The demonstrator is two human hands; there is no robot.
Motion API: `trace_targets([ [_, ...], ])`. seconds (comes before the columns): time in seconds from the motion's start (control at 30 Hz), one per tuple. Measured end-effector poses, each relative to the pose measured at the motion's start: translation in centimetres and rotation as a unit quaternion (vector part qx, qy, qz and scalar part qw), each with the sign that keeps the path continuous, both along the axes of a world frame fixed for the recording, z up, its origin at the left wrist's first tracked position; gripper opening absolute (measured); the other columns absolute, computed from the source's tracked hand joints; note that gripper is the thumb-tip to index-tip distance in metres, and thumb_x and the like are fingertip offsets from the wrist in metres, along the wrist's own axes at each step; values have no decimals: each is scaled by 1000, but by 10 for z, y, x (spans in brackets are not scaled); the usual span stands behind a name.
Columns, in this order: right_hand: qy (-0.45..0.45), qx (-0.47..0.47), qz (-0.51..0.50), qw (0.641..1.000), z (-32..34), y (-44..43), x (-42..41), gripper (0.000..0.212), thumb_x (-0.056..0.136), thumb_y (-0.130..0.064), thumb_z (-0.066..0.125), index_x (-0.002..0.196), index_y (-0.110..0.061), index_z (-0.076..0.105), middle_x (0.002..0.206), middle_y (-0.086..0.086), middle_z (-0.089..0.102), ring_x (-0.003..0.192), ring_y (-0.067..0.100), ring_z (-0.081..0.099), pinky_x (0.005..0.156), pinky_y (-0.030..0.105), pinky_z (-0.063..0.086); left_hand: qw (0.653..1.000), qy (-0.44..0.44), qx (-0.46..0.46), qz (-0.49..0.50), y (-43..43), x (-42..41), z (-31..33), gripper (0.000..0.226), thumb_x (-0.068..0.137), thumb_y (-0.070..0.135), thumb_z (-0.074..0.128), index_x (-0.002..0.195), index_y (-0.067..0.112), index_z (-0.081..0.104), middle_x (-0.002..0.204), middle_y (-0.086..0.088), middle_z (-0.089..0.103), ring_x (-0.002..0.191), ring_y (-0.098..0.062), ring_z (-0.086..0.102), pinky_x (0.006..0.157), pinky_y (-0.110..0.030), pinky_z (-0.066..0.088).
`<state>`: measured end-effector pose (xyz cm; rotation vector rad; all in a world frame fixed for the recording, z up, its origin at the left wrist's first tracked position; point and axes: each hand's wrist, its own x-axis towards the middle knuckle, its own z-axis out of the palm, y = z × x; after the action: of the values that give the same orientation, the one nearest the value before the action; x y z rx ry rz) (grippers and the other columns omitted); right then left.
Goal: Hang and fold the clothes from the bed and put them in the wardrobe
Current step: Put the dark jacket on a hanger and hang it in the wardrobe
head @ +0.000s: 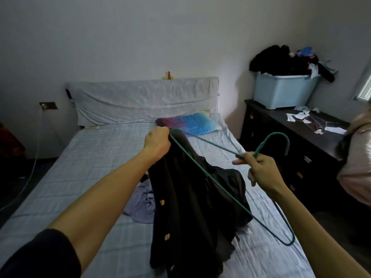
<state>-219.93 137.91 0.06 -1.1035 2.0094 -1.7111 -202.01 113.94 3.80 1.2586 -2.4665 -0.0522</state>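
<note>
A black garment with small flower-shaped buttons [186, 207] hangs over the bed [80, 177]. My left hand [157, 142] grips its top edge together with one corner of a green wire hanger [216, 186]. My right hand [261, 170] pinches the hanger's neck just below the hook. The hanger's long bar runs across the front of the garment, and its far corner sticks out at the lower right. A crumpled lilac garment [142, 203] lies on the sheet behind the black one.
A colourful pillow [192, 122] lies by the covered headboard. Right of the bed stands a dark dresser [285, 137] with a light blue bin [285, 91] heaped with clothes. Another person in a pale top [357, 163] is at the right edge.
</note>
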Motion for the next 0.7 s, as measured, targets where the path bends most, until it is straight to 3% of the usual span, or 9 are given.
trace_targets([
  [0.1,49,80,25,995,-14,0,1,28,100,-26,46,86,-25,70,89,-3,75,41,4,45,54,32,43,1000,3,3,19,-6,7,3,23,83,6,51,104,7,61,108,-19,63,102,-40,59,83,-43,47],
  [0.27,31,102,38,994,-26,-23,26,29,100,-24,47,88,-16,72,78,-7,75,37,10,45,40,18,38,1000,-18,-19,2,7,2,3,24,84,5,51,105,6,60,110,-19,62,101,-39,59,81,-42,48],
  [0.37,138,164,23,977,-28,-38,35,33,97,-28,49,76,-21,73,72,-6,73,50,6,56,51,20,45,999,-21,-25,-8,8,5,5,22,84,4,50,103,6,60,108,-18,62,98,-39,60,78,-42,48],
  [0.43,174,206,-22,963,-28,-42,34,32,94,-26,49,69,-17,68,70,-1,70,64,15,62,64,32,50,999,-20,-29,-8,10,9,8,22,84,4,49,103,6,60,109,-19,62,98,-39,59,78,-41,47],
  [0.53,148,173,-50,972,-27,-48,44,34,95,-26,49,67,-19,65,67,-6,67,68,16,60,64,31,40,998,-19,-49,-20,33,-1,18,23,84,5,49,105,6,59,110,-20,61,102,-40,58,81,-42,47],
  [0.63,68,94,-34,993,-17,-65,66,33,97,-27,48,78,-19,74,79,-9,71,76,7,61,73,25,41,995,-35,-76,-53,65,-24,24,25,86,6,50,110,6,57,111,-18,61,104,-39,59,82,-41,46],
  [0.7,74,61,-52,994,-9,-72,70,33,97,-28,49,78,-20,74,81,-8,71,77,6,61,73,24,41,991,-47,-99,-72,80,-33,22,27,87,8,50,114,8,54,112,-16,62,102,-37,60,79,-42,46],
])
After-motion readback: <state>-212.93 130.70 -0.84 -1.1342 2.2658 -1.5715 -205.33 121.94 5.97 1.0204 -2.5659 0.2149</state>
